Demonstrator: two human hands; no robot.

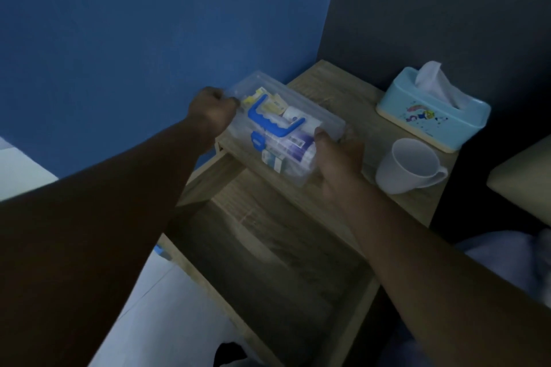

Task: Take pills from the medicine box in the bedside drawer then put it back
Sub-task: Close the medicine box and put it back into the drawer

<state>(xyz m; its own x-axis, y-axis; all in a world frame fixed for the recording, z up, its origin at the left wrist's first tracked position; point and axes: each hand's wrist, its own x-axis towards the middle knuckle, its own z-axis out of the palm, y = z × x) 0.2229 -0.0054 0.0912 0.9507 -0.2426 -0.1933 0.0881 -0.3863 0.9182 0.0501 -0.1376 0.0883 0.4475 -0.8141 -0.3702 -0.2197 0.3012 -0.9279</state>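
I have both hands on the clear medicine box (283,131), which sits at the left front edge of the bedside counter (351,116), above the open drawer (268,247). My left hand (213,112) has its grip closed around the box's far left end; my right hand (337,164) has its grip wrapped on the near right end. The blue handle (269,121) lies on the closed lid. A white mug (408,165) and a tissue box (432,110) stand to the right.

Dim room; blue wall (134,39), pale floor (167,301), wooden bedside table (325,89).
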